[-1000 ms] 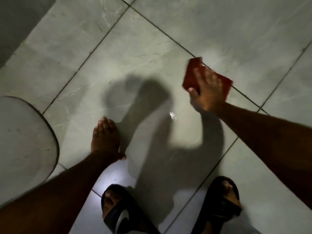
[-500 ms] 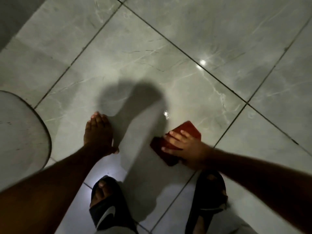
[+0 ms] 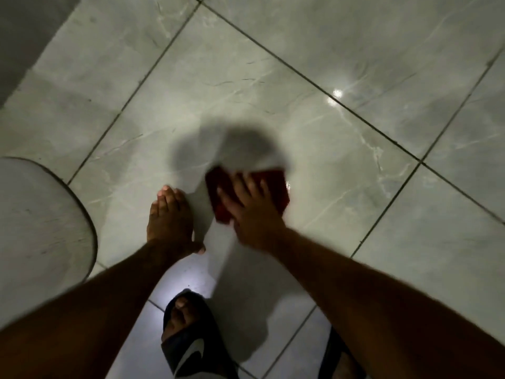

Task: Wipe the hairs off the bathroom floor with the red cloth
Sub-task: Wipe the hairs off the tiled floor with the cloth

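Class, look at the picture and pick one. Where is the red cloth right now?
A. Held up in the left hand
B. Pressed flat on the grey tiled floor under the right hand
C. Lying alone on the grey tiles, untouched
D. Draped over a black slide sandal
B: the right hand lies spread on the red cloth, pressing it to the grey tiled floor; the left hand rests bare on the tiles.

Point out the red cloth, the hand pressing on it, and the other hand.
red cloth (image 3: 218, 203): head view, on its exposed left part.
right hand (image 3: 255, 217): head view, on the back of the hand.
left hand (image 3: 169, 220): head view, on the back of the hand.
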Action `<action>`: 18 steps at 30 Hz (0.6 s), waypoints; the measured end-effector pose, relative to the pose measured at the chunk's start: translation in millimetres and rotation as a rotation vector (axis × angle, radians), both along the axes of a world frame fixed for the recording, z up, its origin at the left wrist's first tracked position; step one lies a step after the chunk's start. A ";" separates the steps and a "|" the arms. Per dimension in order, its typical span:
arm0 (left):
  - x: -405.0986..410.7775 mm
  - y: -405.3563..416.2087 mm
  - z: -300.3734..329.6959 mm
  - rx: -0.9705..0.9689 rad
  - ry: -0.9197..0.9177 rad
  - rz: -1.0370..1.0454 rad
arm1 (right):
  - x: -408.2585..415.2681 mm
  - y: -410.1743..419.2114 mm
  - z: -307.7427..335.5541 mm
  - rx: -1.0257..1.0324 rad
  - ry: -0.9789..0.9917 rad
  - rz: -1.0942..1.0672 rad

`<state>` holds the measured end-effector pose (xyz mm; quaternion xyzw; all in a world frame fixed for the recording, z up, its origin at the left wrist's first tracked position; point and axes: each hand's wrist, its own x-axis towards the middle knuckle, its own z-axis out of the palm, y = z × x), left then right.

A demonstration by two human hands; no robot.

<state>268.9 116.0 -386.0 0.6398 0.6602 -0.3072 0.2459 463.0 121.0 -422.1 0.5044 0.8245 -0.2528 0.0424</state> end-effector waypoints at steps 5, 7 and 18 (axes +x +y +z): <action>6.0 -5.9 10.2 0.024 -0.015 0.047 | 74.0 -78.2 8.9 -0.021 -0.066 0.454; 17.0 -16.0 13.7 0.091 -0.029 0.028 | 98.1 -70.5 13.7 -0.024 -0.129 0.452; 158.1 -66.2 34.8 0.049 -0.547 1.148 | 96.6 -68.1 50.8 -0.433 0.042 -1.008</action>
